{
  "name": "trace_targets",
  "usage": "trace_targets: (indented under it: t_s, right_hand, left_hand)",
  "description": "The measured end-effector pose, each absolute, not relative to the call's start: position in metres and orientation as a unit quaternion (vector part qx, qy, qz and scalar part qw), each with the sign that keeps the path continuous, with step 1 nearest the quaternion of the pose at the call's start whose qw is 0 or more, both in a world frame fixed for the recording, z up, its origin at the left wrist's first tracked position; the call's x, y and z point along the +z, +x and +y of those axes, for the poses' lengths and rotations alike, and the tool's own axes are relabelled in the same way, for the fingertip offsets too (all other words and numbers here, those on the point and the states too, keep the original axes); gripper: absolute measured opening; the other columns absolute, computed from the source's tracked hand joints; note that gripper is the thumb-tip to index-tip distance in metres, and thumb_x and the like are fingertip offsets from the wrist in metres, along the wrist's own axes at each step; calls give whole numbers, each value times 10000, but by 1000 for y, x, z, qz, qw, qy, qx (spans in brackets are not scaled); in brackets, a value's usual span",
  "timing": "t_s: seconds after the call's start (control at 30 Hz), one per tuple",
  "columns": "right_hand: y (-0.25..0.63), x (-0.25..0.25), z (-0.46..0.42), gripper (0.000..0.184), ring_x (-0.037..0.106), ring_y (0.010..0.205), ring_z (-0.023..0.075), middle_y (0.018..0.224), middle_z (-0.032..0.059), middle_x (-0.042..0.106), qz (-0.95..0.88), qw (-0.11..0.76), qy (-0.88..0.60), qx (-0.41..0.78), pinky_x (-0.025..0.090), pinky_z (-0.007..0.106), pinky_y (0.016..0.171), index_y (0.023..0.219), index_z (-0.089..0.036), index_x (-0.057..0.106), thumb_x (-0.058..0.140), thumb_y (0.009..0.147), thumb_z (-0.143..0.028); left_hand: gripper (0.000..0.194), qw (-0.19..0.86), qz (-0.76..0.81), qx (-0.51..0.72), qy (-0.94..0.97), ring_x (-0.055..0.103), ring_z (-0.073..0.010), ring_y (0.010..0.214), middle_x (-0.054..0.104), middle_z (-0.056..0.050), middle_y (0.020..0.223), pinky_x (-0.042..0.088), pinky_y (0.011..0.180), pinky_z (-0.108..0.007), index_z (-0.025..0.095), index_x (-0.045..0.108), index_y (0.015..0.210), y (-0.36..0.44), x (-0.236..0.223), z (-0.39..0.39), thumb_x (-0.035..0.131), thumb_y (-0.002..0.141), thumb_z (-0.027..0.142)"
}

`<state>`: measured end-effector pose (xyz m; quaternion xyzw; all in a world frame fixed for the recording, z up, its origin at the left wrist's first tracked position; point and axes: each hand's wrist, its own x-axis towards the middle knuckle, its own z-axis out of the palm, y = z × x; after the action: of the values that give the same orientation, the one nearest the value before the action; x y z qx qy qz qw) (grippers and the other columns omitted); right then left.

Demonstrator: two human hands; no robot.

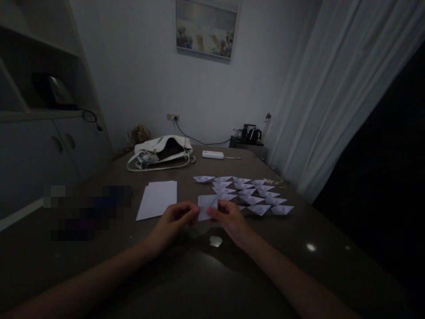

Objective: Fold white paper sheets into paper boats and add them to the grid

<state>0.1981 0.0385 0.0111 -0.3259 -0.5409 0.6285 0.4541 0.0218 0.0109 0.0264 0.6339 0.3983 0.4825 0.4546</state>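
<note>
Bottom of frame: bare forearms run in over the dark table [179,288]. Centre of frame: left hand [175,217] pinches the left edge of a small, roughly square folded paper [203,204] between thumb and fingers; right hand [234,221] pinches its right side, thumb lying across the near face. Right of centre, just past the right hand: paper boats [259,209] in rough rows, some partly hidden by that hand. Left of centre, near the left hand: white sheets [157,199], stacked, edges slightly offset. Farther, upper middle: white bag [156,144], strap trailing; to its right, white device [213,154] with short cord. Beyond, right side: pale curtain [315,88]; top centre: framed picture [207,29] on the wall
</note>
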Motion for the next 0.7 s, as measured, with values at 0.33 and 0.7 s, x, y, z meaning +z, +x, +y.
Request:
trace_targets:
  t_s: [0.33, 0.7]
  right_hand:
    - [197, 14, 33, 377, 612, 667, 130, 733, 26, 680, -527, 382, -279, 706, 467, 252, 672, 814, -150, 717, 820, 565, -414]
    - [195, 6, 37, 302, 540, 575, 111, 656, 15, 650, -630, 399, -314, 587, 412, 227, 571, 695, -134, 694, 753, 649, -427]
  left_hand:
    - [334, 536, 367, 513, 562, 594, -129, 662, 688, -14, 755, 469, 630, -228, 157, 679, 961, 19, 21, 16, 714, 744, 409]
    - [233, 417, 434, 530, 597, 576, -150, 601, 624, 3, 614, 451, 587, -253, 146, 613, 717, 19, 27, 13, 680, 710, 370]
